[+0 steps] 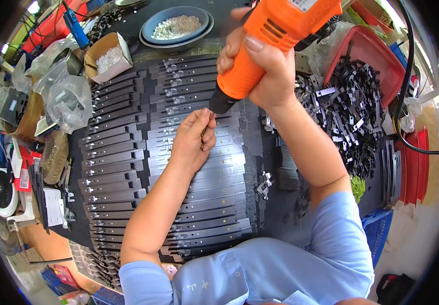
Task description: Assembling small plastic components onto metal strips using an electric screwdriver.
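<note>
My right hand [275, 76] is wrapped round the grip of an orange power screwdriver [239, 76], whose black nose points down and to the left. Close under that nose, the thumb and fingertips of my left hand [191, 137] are pinched together. Small brass-coloured screws [202, 137] show in its curled fingers; the very tip of the tool is hidden there. Beneath both hands lies a long column of dark metal strips [219, 178], side by side, with small brass-coloured dots on several of them. A second column of similar strips [112, 168], with shiny clips at their ends, runs along the left.
Black metal brackets [351, 112] are heaped at the right, before a red tub [377, 56]. A blue bowl [153, 33] of small pale parts and a cardboard box [123, 63] stand at the back. Plastic bags [69, 101] crowd the left. A black cable [410, 76] hangs at the right.
</note>
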Demonstrator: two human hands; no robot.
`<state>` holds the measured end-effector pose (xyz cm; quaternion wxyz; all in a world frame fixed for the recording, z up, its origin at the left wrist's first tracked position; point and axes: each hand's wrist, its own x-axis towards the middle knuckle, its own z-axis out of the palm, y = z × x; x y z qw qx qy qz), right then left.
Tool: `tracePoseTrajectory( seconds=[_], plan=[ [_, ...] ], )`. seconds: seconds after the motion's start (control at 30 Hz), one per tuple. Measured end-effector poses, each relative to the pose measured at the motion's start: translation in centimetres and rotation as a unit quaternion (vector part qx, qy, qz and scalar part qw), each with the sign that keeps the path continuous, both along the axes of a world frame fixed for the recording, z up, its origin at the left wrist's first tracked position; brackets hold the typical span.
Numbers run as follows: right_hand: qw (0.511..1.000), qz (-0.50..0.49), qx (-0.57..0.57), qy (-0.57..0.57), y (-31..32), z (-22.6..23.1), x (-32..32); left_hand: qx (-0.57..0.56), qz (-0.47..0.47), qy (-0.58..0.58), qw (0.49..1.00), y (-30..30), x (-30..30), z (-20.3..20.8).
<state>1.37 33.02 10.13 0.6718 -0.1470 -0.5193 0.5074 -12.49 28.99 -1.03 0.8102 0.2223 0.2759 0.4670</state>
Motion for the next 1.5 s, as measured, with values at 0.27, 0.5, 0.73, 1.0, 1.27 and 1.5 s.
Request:
tracePoseTrajectory(
  seconds=[0.27,0.5,0.73,1.0,1.27,1.5],
  plan=[
    [0.999,-0.001,0.034,0.020,-0.3,0.3,0.7,0.005,-0.020,-0.019,1.000,0.2,0.4,0.3],
    [1.000,0.002,0.012,0.028,-0.9,-0.8,0.8,-0.025,-0.026,-0.015,0.999,0.0,0.8,-0.3],
    [0.973,-0.132,0.030,-0.188,4.8,-3.4,2.0,-0.059,0.069,0.041,0.995,0.8,0.1,-0.3],
    [0.958,-0.173,0.004,-0.227,6.3,-5.7,1.1,-0.004,0.078,0.041,0.996,0.5,0.0,-1.3],
    [0.954,-0.170,-0.010,-0.248,6.2,-5.4,0.9,-0.001,0.079,0.044,0.996,0.6,-0.1,-1.3],
    [0.957,-0.179,-0.014,-0.229,6.2,-6.2,1.1,0.003,0.090,0.025,0.996,0.4,-0.1,-1.5]
  ],
)
